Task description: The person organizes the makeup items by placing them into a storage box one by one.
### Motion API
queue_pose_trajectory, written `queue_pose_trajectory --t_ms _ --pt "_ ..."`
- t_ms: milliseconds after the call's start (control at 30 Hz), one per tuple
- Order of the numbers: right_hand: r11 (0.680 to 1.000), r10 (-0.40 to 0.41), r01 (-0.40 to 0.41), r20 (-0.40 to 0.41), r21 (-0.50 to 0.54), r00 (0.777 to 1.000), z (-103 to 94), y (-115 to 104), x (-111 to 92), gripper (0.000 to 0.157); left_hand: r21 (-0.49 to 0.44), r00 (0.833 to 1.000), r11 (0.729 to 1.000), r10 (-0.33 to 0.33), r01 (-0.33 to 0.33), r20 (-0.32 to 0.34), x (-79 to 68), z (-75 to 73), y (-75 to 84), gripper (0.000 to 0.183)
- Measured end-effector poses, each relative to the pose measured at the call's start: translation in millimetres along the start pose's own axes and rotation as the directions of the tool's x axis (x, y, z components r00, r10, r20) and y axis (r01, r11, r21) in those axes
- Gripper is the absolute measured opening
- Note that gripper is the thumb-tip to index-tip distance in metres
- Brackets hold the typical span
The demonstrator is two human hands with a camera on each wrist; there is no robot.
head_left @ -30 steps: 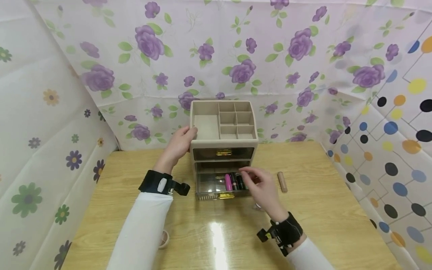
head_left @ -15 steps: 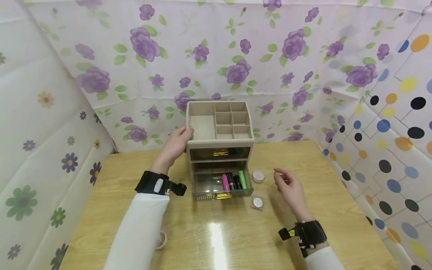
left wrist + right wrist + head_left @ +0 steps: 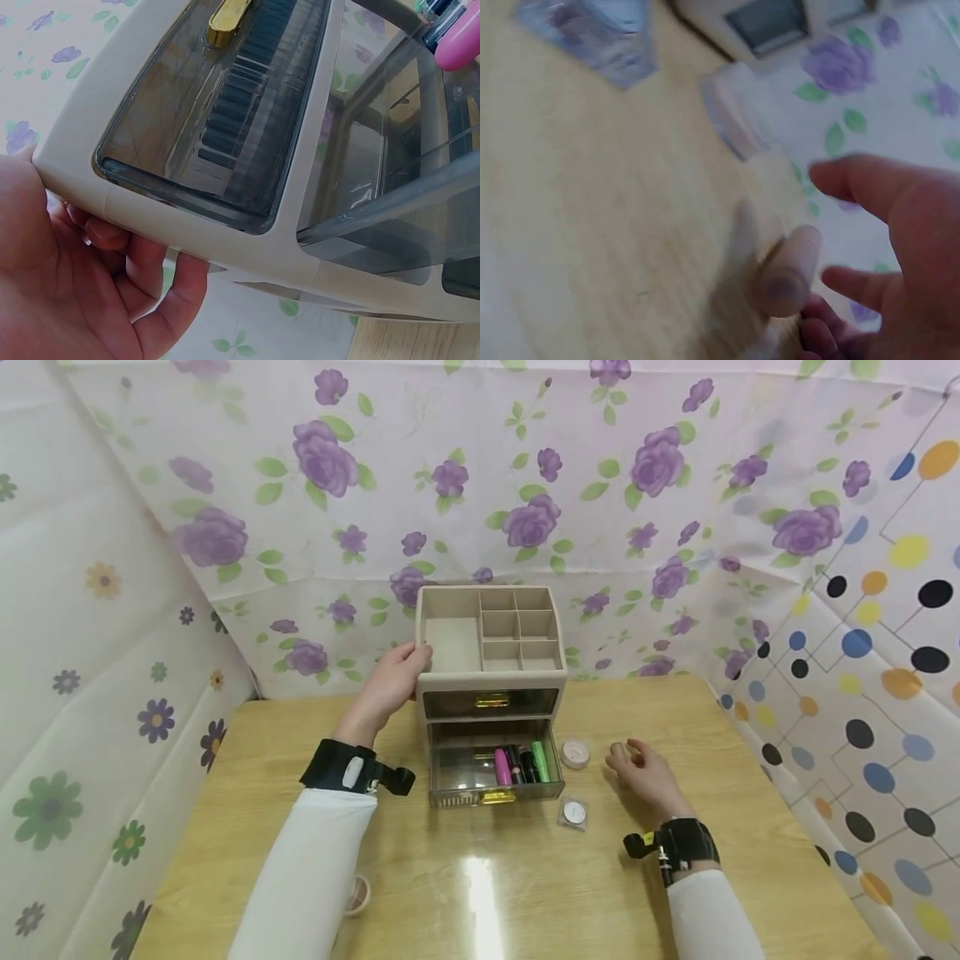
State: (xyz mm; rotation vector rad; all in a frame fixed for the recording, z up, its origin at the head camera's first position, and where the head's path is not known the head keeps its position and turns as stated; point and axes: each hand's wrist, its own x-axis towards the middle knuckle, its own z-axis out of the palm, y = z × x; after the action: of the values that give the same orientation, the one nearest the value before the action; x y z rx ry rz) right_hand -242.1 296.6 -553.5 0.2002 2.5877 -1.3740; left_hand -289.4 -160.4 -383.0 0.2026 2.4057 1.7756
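My left hand (image 3: 390, 681) grips the left side of a beige desktop drawer organizer (image 3: 491, 677), thumb over the top edge and fingers round the wall, as the left wrist view (image 3: 112, 262) also shows. The organizer's lower clear drawer (image 3: 457, 777) is pulled out. In it lie a pink tube (image 3: 502, 767), dark tubes (image 3: 528, 765) and a green tube (image 3: 540, 762), side by side at the right. My right hand (image 3: 651, 779) is over the table right of the organizer, thumb and fingers apart. Close to its fingertips is a small tan cylinder (image 3: 791, 274), mostly hidden in the head view.
A round pale case (image 3: 575, 753) sits right of the drawer, with a small square clear case (image 3: 573, 812) in front of it. Another round case (image 3: 358, 895) is partly behind the left sleeve. Floral cloth walls (image 3: 487, 468) enclose the wooden table (image 3: 420, 877).
My right hand has left the drawer and moved right to the tan cylinder. The green tube now shows in the drawer. My left hand keeps its grip on the organizer.
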Motion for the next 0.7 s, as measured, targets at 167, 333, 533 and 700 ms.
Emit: queue_pose_trajectory --t_ms 167,333,533,700 --pt "0.997 0.020 -0.024 0.063 0.073 0.998 -6.9 6 3 0.088 0.005 1.000 1.000 0.001 -0.001 -0.002 1.3 1.1 0.7 0.056" --pt "0.997 0.030 -0.036 0.076 0.071 0.997 -7.9 11 1 0.086 0.009 1.000 1.000 -0.006 0.006 -0.005 -0.4 1.3 -0.1 0.057" --pt "0.996 0.020 -0.025 0.053 0.091 0.998 -4.2 11 1 0.082 0.008 1.000 1.000 0.002 -0.002 -0.003 -2.1 0.7 1.5 0.056" --pt "0.996 0.022 -0.026 0.047 0.082 0.999 -5.3 9 0 0.083 0.009 1.000 1.000 0.008 -0.008 0.001 -2.8 -1.3 3.0 0.057"
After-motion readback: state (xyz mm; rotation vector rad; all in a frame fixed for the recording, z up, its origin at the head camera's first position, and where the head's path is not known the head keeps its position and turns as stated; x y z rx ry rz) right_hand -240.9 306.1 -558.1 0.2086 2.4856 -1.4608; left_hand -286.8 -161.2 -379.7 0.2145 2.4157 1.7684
